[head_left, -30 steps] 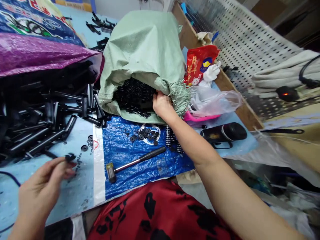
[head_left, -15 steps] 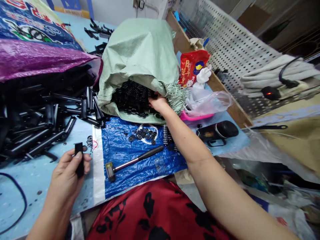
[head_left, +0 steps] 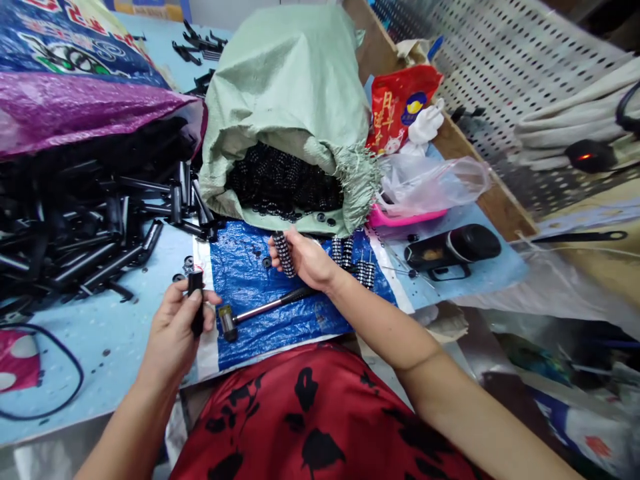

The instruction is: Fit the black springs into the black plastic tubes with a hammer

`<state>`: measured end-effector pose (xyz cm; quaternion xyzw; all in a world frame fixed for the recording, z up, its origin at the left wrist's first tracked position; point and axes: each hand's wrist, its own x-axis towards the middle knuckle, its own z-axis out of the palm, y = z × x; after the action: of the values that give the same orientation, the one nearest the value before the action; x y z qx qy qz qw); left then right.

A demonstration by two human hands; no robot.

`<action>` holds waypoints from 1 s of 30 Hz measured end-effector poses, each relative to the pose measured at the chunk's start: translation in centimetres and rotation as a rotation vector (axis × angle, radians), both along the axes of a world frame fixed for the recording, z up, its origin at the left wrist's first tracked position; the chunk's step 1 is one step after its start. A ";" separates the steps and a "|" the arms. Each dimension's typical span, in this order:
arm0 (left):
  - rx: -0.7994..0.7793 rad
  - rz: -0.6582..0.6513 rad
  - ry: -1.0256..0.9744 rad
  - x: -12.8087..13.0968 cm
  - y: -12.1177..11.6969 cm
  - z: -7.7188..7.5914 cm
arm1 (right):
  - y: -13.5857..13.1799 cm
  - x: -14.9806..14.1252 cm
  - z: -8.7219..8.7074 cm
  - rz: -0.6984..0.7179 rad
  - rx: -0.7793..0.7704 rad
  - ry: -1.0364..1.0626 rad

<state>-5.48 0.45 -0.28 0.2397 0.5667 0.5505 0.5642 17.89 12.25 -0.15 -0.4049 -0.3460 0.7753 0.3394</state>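
My left hand [head_left: 175, 327] is closed round a short black tube [head_left: 196, 303], held upright over the pale blue table [head_left: 100, 333]. My right hand [head_left: 305, 257] grips a stack of small black rings [head_left: 284, 252] above the blue tarp [head_left: 260, 293]. A green woven sack [head_left: 285, 100] lies open just behind, full of black rings [head_left: 285, 183]. Under my right wrist a small hammer [head_left: 260, 310] lies on the tarp. More ring stacks [head_left: 353, 257] stand to the right of my right hand.
A heap of black tubes [head_left: 85, 220] spills from a purple bag [head_left: 75, 107] at the left. At the right are a red packet [head_left: 400, 107], a clear plastic bag [head_left: 433, 183] over a pink tray [head_left: 400, 217], a black tool [head_left: 453, 247] and a perforated metal panel [head_left: 480, 67].
My right hand has come out of the sack's mouth toward me, now holding a stack of rings. My left hand took up a black tube and moved right.
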 end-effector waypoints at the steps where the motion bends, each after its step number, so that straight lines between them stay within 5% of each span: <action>1: 0.001 -0.033 0.002 0.5 0.0 0.0 | -0.2 -0.5 0.1 0.009 0.020 0.005; 8: 0.030 -0.081 0.131 3.8 0.2 -0.1 | -3.0 -2.3 0.0 -0.050 0.063 0.007; 15: 0.274 -0.044 0.403 7.9 2.1 -0.7 | -5.2 -4.4 0.0 -0.232 0.090 0.017; 17: 0.260 -0.054 0.390 7.8 2.1 -0.6 | -5.0 -3.4 -0.4 -0.157 0.312 -0.094; 23: 0.116 -0.106 0.264 5.5 0.7 0.4 | -3.9 1.0 -1.9 0.247 1.364 -0.511; 30: 0.087 -0.049 0.274 6.0 0.2 0.2 | -5.2 0.5 -1.5 0.130 1.635 -0.600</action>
<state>0.48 0.67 -0.05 0.3505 0.6082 0.5227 0.4838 18.43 7.07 -1.64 -0.2008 -0.8910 0.1626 0.3733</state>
